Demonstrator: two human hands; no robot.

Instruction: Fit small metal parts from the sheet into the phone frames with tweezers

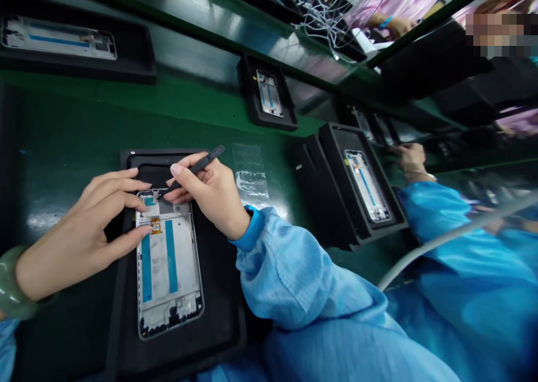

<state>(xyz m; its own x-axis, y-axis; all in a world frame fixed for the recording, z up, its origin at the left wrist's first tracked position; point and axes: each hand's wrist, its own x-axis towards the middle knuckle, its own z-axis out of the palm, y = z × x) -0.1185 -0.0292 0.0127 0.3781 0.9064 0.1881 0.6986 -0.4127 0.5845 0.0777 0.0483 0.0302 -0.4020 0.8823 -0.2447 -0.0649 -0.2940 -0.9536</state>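
Observation:
In front of me a phone frame [185,264] with two blue strips lies in a black foam tray [222,326]. A small orange flex cable [156,226] sits in its upper half. My right hand [210,189] grips a pair of black tweezers [204,161], their tips down at the top part of the frame. My left hand [111,214] rests at the frame's upper left edge. Its fingers are spread, the thumb beside the flex cable and the fingertips near the top corner. Whatever the tweezer tips touch is too small to make out.
A stack of black trays [336,186] with another phone frame [367,186] stands to the right. More trays [134,65] with frames lie further back. A clear plastic bag [250,172] lies beyond my right hand. A co-worker's hand [412,158] reaches in at right, near a grey hose [462,228].

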